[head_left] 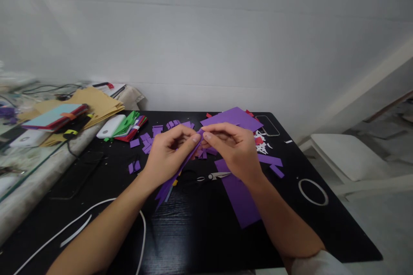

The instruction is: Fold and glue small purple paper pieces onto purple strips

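Above the middle of the black table, my left hand [169,152] and my right hand [237,148] meet, thumbs and fingers pinched on a purple paper strip [176,176]. The strip slants from the fingertips down to the left, under my left hand. A narrow blue and yellow piece shows beside its lower end. Beneath and between the hands lie scissors [216,175] with metal blades. Part of a purple paper sheet [240,202] is covered by my right hand and forearm. Small cut purple paper pieces [146,142] lie beyond my left hand.
A larger purple sheet [230,117] and white paper scraps [262,144] lie at the back right. Coloured paper [129,126] is stacked at the back left. A white cable [144,232] curves across the front left; a white ring [312,192] lies at right.
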Demonstrator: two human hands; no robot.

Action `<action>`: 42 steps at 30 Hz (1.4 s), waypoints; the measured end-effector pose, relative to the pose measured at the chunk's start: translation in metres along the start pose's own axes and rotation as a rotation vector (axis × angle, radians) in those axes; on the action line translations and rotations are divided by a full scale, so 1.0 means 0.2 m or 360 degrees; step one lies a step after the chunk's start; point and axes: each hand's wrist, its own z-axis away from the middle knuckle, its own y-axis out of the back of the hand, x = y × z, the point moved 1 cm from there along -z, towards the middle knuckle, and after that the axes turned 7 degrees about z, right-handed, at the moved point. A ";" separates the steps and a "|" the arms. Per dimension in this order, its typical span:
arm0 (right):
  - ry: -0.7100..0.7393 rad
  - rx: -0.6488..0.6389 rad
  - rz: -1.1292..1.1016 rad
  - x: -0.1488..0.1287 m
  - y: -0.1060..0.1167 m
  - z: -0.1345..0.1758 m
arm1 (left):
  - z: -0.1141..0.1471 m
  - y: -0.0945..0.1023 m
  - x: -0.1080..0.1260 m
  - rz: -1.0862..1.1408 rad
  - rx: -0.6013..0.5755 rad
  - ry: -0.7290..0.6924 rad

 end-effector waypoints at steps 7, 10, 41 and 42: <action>0.0034 -0.0009 0.0011 0.00 0.01 0.01 | -0.01 0.01 0.03 0.0145 0.0004 0.0075; 0.0042 -0.0015 -0.0005 0.00 0.00 0.01 | -0.01 0.01 0.03 0.0165 0.0051 0.0068; 0.0472 -0.0119 0.0293 0.01 0.04 0.00 | -0.01 0.04 0.04 0.0262 0.0008 0.0130; 0.0475 -0.0115 0.0300 0.01 0.04 0.01 | 0.00 0.04 0.04 0.0259 0.0009 0.0123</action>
